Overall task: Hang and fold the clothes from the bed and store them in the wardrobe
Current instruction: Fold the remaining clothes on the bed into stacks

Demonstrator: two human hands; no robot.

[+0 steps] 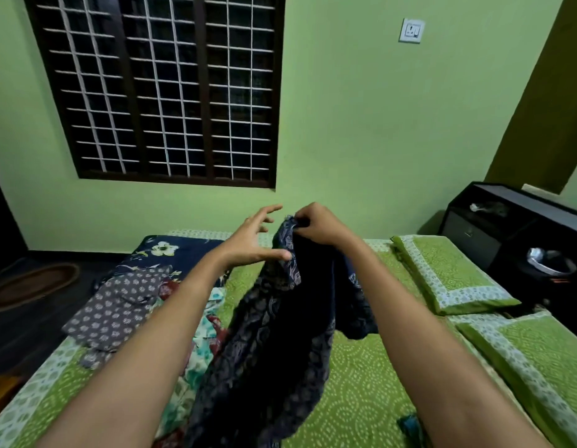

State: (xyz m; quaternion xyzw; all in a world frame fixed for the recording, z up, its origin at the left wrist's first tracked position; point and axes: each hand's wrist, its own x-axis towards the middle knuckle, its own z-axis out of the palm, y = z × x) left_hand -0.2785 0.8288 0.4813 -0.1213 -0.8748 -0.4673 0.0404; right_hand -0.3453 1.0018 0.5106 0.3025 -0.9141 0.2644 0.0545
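At the left of the green dotted bed (361, 383), a grey flower-printed garment (116, 305) and a teal floral cloth (201, 347) lie heaped. The left hand (255, 240) hovers with its grip spread, fingers straight, thumb just beside the dark navy paisley-print garment (280, 334), which hangs above the bed's middle. The right hand (319, 224) pinches that garment's top edge, fingers curled on the fabric. To do this step well, I judge the left hand should take the matching corner at equal height, then draw both hands apart so the cloth hangs flat. Green bordered pillows (452, 273) lie at the right.
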